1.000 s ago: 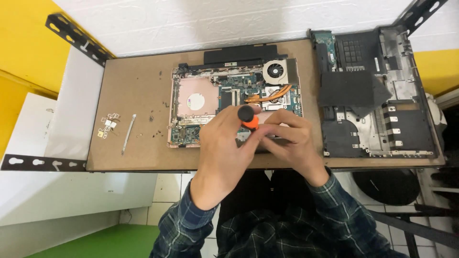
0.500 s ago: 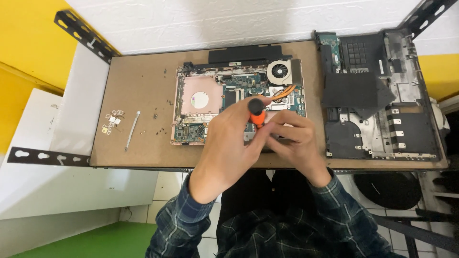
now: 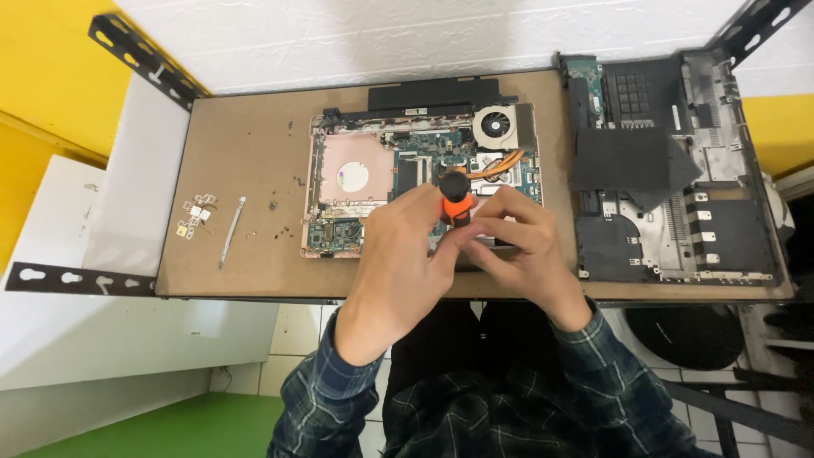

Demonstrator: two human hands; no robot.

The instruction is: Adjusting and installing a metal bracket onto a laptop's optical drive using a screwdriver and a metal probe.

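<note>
Both your left hand (image 3: 405,254) and right hand (image 3: 517,250) close their grip on the orange screwdriver (image 3: 456,202), upright over the laptop board (image 3: 373,182).

Looks like a small electronics repair workshop, improvised bench. Brown hardboard worktop (image 3: 246,136) sits on black slotted steel brackets (image 3: 140,59), against a white tiled wall (image 3: 381,38) with yellow-painted areas. On it: stripped laptop base with bare motherboard (image 3: 398,182), cooling fan (image 3: 496,127) and copper heat pipe (image 3: 500,165). Removed bottom case (image 3: 678,170) lies to the right. Loose screws and small metal parts (image 3: 197,216) are set aside at left. Orange-handled screwdriver (image 3: 456,199) is at the board
</note>
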